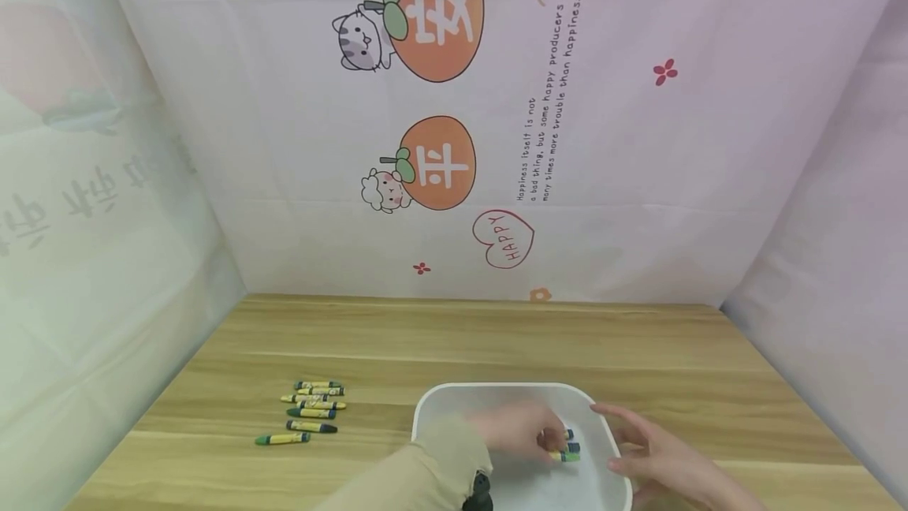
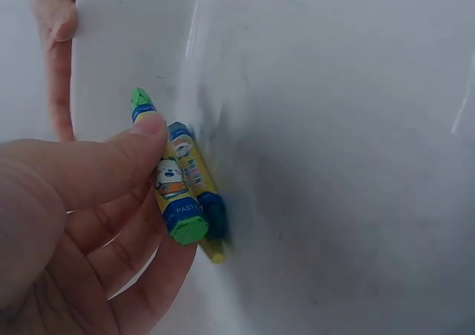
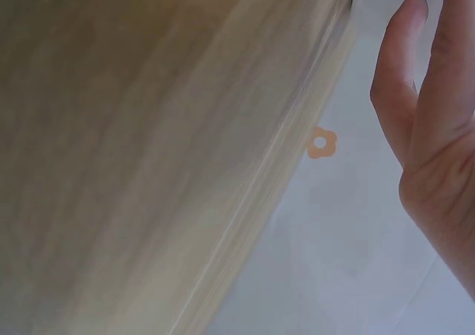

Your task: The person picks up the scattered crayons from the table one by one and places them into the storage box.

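My left hand point(image 1: 521, 428) reaches into a white plastic box point(image 1: 496, 387) from its left side. In the left wrist view its thumb and fingers pinch a green oil pastel point(image 2: 172, 179) with a yellow, cartoon-printed wrapper. Close behind that one lie a dark teal oil pastel point(image 2: 197, 171) and a yellow-tipped one point(image 2: 214, 252), partly hidden. At the box's right wall, my right hand point(image 1: 660, 452) holds the rim with its fingertips. The right wrist view shows the right hand's fingers point(image 3: 438, 90) but not the box.
Several more oil pastels point(image 1: 310, 413) lie in a loose group on the wooden table point(image 1: 369, 345), left of the box. White printed cloth point(image 1: 298, 140) hangs behind the table and along both sides. A black wrist device point(image 1: 479, 491) sits at the left sleeve.
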The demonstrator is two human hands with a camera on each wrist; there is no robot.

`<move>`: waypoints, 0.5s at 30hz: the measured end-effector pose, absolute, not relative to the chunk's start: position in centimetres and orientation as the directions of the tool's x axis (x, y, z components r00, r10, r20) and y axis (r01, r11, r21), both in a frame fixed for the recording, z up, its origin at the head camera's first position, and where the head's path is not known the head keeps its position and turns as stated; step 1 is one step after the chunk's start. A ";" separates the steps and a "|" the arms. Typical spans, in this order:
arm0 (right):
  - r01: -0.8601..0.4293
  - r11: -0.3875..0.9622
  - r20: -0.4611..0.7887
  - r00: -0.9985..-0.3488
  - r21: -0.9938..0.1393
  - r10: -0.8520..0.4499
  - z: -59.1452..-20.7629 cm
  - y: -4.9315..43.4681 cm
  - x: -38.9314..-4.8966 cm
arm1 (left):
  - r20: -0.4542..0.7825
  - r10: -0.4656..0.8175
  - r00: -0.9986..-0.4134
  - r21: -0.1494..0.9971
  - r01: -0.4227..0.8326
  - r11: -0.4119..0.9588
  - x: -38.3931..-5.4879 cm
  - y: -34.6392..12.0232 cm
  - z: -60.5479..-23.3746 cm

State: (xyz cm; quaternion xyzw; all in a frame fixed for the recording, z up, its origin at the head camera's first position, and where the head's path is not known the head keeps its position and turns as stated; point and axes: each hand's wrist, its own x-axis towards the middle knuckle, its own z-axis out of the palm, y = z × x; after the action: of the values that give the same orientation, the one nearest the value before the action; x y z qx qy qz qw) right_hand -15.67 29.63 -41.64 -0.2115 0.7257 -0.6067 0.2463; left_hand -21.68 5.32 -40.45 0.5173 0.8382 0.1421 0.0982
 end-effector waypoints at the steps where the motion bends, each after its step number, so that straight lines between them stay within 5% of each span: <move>1: -0.007 0.181 -0.105 -0.791 -0.983 -0.603 -41.6 29.6 -15.7 | -0.014 0.895 -0.446 0.331 0.843 0.425 -21.7 5.4 -40.7; 15: 0.042 0.118 -0.108 -0.766 -0.992 -0.633 -41.8 29.8 -15.9 | -0.032 0.837 -0.547 0.378 0.769 0.516 -22.2 5.9 -41.9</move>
State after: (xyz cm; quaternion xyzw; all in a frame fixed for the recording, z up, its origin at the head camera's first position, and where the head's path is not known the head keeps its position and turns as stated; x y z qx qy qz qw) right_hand -15.95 29.77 -41.81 -0.2119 0.6980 -0.6292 0.2682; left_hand -22.18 5.94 -41.87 0.4644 0.8643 0.1620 0.1053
